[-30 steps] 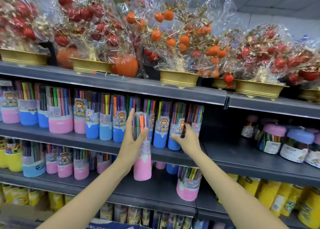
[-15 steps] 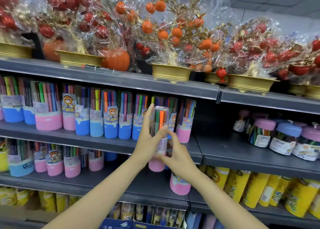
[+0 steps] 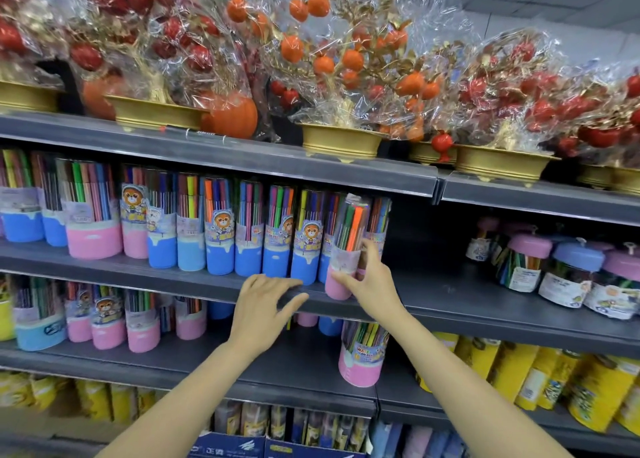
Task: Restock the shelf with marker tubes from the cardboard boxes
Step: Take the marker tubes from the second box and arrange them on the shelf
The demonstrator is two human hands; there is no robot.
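While my right hand grips the pink-based marker tube, clear and full of coloured pens, tilted at the shelf edge, my left hand hovers open beside it.

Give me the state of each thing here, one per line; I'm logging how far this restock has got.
Pink-based clear marker tube: tilted, base at shelf edge, gripped by right hand.
Right hand: holding that tube low down.
Left hand: open, holding nothing.
Blue-based marker tubes: upright in a row.
Grey metal shelf: bare right of the row.
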